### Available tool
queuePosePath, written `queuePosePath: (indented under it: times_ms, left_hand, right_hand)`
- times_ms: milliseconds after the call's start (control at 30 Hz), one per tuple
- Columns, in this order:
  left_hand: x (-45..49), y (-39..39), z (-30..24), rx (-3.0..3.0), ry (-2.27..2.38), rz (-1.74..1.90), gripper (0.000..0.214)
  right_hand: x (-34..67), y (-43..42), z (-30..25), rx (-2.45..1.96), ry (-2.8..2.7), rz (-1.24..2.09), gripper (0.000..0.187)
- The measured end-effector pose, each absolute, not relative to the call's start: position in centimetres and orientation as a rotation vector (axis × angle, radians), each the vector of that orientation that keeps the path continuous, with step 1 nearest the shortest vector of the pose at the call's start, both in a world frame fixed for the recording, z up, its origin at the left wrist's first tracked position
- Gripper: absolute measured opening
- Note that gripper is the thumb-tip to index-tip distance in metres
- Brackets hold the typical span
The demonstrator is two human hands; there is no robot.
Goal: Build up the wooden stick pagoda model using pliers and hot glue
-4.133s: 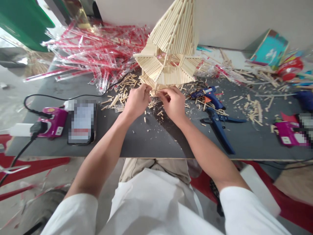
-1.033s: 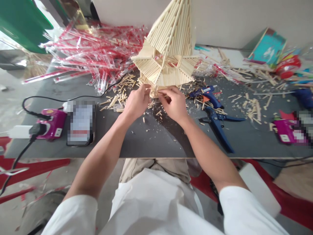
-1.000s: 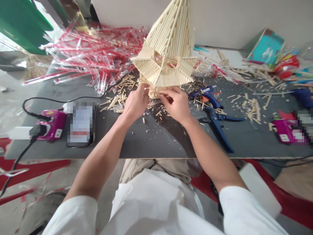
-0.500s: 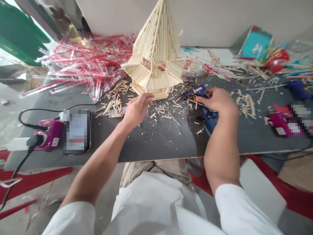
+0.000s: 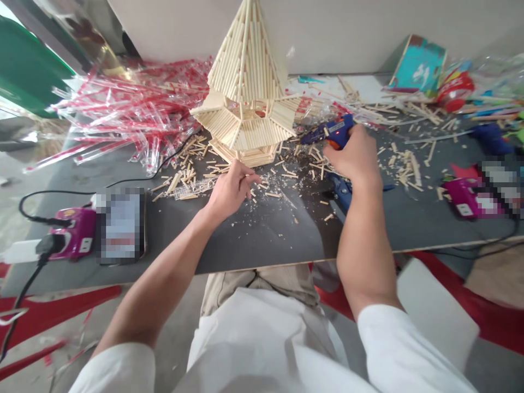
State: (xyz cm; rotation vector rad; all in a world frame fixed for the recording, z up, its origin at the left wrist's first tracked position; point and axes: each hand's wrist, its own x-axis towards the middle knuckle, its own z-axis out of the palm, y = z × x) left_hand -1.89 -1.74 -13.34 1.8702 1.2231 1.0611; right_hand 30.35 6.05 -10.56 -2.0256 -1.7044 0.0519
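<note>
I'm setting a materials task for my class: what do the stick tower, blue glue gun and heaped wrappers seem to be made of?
Stick tower: probably wood or bamboo, matte and unpainted, judging by its pale straw colour.
Glue gun: likely hard plastic with a smooth finish, going by its evenly blue, moulded-looking body.
Wrappers: apparently thin plastic film, clear and red, since they look see-through, shiny and crinkled.

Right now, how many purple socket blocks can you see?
2. One purple socket block sits left of the phone; the other purple socket block lies at far right. More could be hidden.
</note>
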Motion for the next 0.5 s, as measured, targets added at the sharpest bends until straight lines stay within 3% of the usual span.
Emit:
queuePosePath:
  times_ms: [233,500]
  left_hand:
    - [-1.5,-1.5,-12.9,1.485,1.1,1.136,0.021]
    - [-1.6,-1.2,-12.7,1.296,0.933,1.069,0.041]
  right_hand:
    - [29.6,5.5,-9.4,-1.943,-1.665,0.059,0.06]
    - [29.8,5.7,-9.3,-1.938,-1.751,-0.028,0.043]
